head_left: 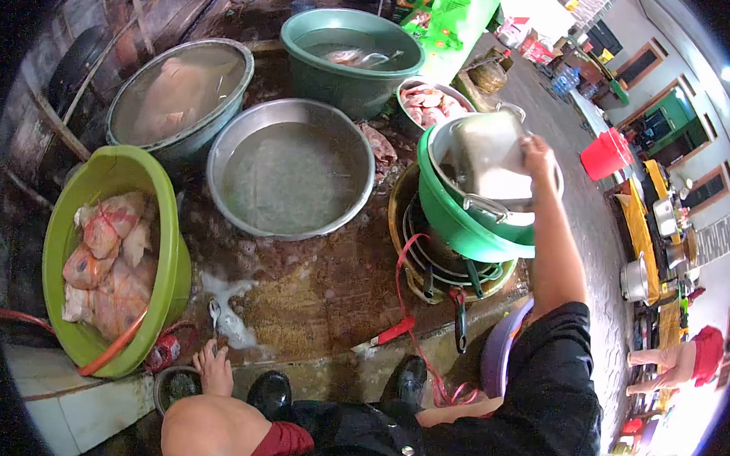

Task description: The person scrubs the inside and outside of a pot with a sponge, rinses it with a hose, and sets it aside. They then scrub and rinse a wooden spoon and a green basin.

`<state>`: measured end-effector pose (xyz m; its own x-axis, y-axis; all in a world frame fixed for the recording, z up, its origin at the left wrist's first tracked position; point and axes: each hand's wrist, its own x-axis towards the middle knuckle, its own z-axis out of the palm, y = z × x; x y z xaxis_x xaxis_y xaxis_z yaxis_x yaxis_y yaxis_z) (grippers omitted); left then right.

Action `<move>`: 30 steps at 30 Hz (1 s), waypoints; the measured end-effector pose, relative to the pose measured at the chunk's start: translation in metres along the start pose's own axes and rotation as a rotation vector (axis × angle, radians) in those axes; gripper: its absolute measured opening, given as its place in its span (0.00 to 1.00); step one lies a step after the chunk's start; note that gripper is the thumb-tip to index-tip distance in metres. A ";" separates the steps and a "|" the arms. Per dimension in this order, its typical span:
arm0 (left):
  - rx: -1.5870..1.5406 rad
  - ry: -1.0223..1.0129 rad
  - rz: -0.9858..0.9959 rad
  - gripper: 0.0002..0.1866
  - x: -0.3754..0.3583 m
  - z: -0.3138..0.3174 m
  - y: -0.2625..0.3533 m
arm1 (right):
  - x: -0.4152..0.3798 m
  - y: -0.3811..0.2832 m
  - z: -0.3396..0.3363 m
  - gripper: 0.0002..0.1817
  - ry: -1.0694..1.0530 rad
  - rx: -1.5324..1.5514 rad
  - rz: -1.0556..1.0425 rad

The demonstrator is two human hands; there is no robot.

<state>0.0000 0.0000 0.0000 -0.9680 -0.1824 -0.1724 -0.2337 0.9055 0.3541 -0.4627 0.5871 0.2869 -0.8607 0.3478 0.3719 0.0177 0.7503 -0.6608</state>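
My right hand is closed on the edge of a shiny rectangular metal pan. The pan is tilted over a two-handled metal pot, which sits in a green basin. Low and to the left, my left hand is beside my knee with its fingers apart. Just beyond its fingertips is a small silver spoon-like thing, next to white foam on the wet floor. A small bowl stands to the left of this hand.
A wide metal basin of cloudy water stands ahead. Around it are a lime-green tub of bagged meat, a grey tub, a teal tub and a bowl of meat pieces. A red-handled knife lies before me.
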 end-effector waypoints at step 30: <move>0.006 -0.285 -0.106 0.17 0.128 -0.203 -0.071 | -0.449 -0.175 0.156 0.05 -0.951 0.209 -1.204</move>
<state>-0.1255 -0.1654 0.1392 -0.8734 -0.1625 -0.4592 -0.3309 0.8897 0.3146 -0.1589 0.2117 0.1341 -0.3096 -0.9179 0.2484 -0.8988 0.1972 -0.3915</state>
